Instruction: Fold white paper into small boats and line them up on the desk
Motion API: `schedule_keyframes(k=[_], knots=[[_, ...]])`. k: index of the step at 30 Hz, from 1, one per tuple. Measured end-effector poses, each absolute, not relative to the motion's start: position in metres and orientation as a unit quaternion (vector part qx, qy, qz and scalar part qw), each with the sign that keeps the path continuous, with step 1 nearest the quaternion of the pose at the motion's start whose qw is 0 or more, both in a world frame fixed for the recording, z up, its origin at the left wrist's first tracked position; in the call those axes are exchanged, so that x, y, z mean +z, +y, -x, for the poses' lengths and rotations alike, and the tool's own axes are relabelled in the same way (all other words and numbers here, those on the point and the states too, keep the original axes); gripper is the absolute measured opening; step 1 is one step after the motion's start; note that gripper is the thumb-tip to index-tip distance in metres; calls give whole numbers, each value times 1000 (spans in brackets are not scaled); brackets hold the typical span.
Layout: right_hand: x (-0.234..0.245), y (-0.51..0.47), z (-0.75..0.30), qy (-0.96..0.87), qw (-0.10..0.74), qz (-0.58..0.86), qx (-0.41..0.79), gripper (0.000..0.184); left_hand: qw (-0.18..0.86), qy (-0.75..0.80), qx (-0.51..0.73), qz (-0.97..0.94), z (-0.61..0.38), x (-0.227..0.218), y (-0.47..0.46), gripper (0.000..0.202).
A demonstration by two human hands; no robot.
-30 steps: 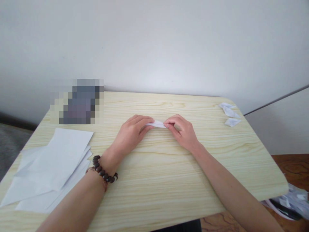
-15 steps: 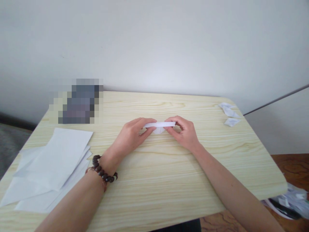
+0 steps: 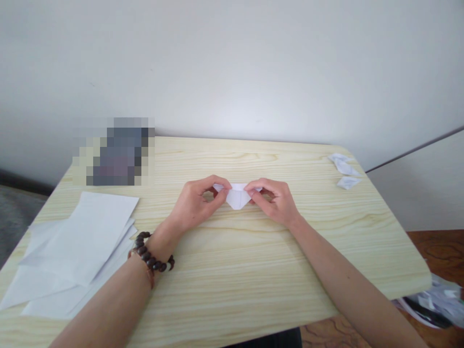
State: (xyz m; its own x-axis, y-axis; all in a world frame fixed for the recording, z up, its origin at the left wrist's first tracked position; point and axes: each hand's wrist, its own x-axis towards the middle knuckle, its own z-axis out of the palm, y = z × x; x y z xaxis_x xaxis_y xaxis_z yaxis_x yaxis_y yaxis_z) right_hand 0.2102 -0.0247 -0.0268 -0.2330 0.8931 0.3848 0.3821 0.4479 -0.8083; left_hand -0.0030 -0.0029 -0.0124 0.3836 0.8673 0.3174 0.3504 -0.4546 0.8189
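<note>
A small folded piece of white paper (image 3: 237, 196) is held just above the middle of the light wooden table (image 3: 232, 270). Its pointed tip hangs downward toward me. My left hand (image 3: 197, 200) pinches its left end between thumb and fingers. My right hand (image 3: 272, 199) pinches the right end the same way. A dark beaded bracelet (image 3: 150, 256) sits on my left wrist.
A loose stack of white paper sheets (image 3: 76, 251) lies at the table's left front. Three small folded paper pieces (image 3: 344, 169) sit at the far right corner. A blurred-out dark object (image 3: 116, 152) rests at the far left. A bag of scraps (image 3: 435, 302) lies on the floor, right.
The paper was a flat strip between my fingers; both hands have since lifted and turned it, so a pointed flap now shows hanging below. My hands stayed in place.
</note>
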Motion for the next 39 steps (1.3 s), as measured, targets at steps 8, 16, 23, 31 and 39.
schedule_keyframes(k=[8,16,23,31,39], knots=[[-24,-25,-211,-725,459,442,262,15,383,400,372,-745,3,-7,-5,22],[-29,-20,-210,-650,481,499,311,29,378,442,408,-704,4,-21,1,35],[-25,-18,-208,-649,489,509,284,7,242,445,377,-775,6,-18,3,22],[-26,-19,-211,-744,445,459,195,8,179,350,414,-821,4,-18,3,11],[-24,-12,-219,-850,351,392,28,10,70,305,343,-886,10,-27,10,18]])
